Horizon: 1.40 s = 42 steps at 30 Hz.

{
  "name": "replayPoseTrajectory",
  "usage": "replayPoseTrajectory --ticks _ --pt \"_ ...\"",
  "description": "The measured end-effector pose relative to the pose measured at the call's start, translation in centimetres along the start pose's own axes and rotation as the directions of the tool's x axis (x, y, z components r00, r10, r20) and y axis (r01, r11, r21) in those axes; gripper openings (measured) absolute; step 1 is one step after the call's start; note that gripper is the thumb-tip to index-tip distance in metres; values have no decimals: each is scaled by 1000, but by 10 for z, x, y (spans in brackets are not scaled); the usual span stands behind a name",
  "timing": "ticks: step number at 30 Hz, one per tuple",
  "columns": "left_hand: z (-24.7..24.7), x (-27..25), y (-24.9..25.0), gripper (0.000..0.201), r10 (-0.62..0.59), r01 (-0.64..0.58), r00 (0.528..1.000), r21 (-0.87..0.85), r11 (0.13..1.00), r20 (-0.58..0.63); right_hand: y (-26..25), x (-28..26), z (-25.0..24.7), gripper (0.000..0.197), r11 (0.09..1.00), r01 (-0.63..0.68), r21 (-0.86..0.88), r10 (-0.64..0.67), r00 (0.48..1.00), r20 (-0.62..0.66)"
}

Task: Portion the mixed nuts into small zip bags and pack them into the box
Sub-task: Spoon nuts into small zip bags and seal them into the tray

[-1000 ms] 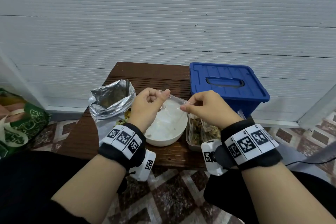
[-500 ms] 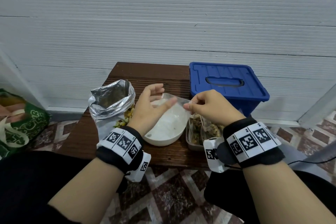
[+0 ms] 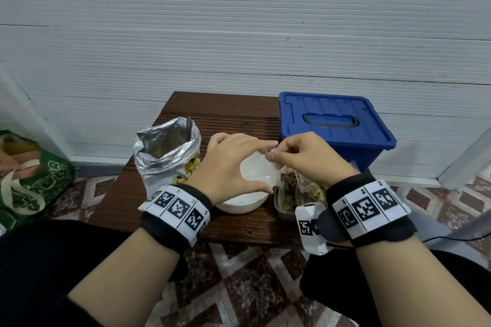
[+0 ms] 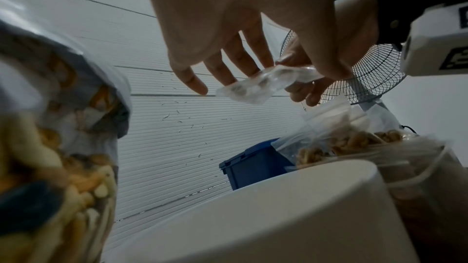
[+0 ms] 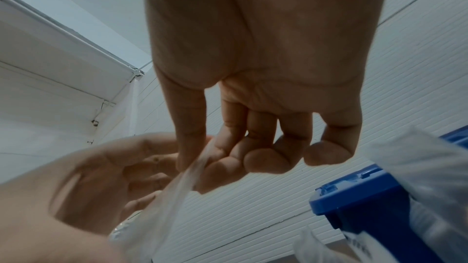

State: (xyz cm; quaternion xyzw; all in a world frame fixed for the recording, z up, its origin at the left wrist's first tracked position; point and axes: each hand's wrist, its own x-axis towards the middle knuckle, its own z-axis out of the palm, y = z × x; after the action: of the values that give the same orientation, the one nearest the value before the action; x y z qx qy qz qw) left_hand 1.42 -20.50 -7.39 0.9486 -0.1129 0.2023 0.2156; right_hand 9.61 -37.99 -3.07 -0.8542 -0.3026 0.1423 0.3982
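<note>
My right hand (image 3: 271, 154) pinches the top edge of a small clear empty zip bag (image 3: 256, 171), which hangs over a white bowl (image 3: 239, 206). My left hand (image 3: 265, 167) is spread round the bag, index finger by the right fingertips and thumb low. In the left wrist view its fingers (image 4: 220, 75) are straight and the thumb lies against the crumpled zip bag (image 4: 253, 87). The right wrist view shows the pinch (image 5: 200, 159) on the zip bag (image 5: 172, 193). An open foil bag of mixed nuts (image 3: 164, 156) stands left of the bowl. The blue box (image 3: 334, 125) at the back right has its lid on.
A metal tray (image 3: 281, 207) right of the bowl holds filled zip bags (image 3: 300, 188). All stand on a small dark wooden table (image 3: 218, 111) against a white wall. A green bag (image 3: 29, 180) lies on the floor at left. A fan (image 4: 367, 71) stands at right.
My left hand let go of the bag's left edge, opened, and moved right until its fingers span the bag beside the right hand. The right hand kept its pinch.
</note>
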Motion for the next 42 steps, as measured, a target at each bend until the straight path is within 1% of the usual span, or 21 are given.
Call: replayPoseTrajectory --ticks 2,4,7,10,12,14,18,23,27,31,33,35,39,41,42 --pt "0 0 1 72 8 -8 1000 5 1000 -11 -1 0 0 27 1000 -7 16 7 1000 1" --pt "-1 1 2 68 -8 7 1000 -25 1000 -30 -2 -1 1 30 1000 -13 27 12 1000 10" --pt "-2 3 3 63 -85 74 994 -151 986 -66 -6 -2 -1 36 999 -28 46 29 1000 -13" --pt "-3 4 0 59 -160 120 978 -270 955 -132 -7 -2 -4 39 989 -41 141 49 997 -54" --pt "-4 4 0 55 -196 139 968 -317 938 -157 -6 -2 -4 35 987 -28 158 39 997 -67" --pt "-6 4 2 49 -219 150 962 -352 924 -165 -4 -1 -3 29 992 -11 127 21 997 -76" --pt "-10 4 4 42 -250 173 956 -394 903 -152 -1 0 0 19 995 11 100 0 994 -108" --pt "-12 4 5 48 -297 225 949 -433 873 -107 -4 1 3 18 995 51 89 -35 985 -168" --pt "-24 3 6 46 -308 219 940 -435 873 -145 -9 2 6 22 989 95 112 -69 973 -219" --pt "-50 0 2 43 -346 245 922 -428 870 -176 -16 6 16 21 989 99 106 -68 962 -266" --pt "-66 -3 -4 43 -375 271 907 -414 869 -192 -22 11 25 18 990 95 102 -64 962 -267" --pt "-82 -5 -10 45 -417 307 882 -404 862 -218 -29 17 35 15 991 102 90 -77 965 -253" --pt "-112 -11 -34 51 -494 379 814 -366 850 -305 -47 33 56 11 994 98 43 -87 975 -202" --pt "-122 -17 -51 55 -529 416 786 -360 835 -320 -56 43 65 10 995 95 20 -90 978 -186" --pt "-126 -20 -59 58 -550 437 773 -363 823 -317 -60 48 70 13 995 98 9 -94 978 -185"
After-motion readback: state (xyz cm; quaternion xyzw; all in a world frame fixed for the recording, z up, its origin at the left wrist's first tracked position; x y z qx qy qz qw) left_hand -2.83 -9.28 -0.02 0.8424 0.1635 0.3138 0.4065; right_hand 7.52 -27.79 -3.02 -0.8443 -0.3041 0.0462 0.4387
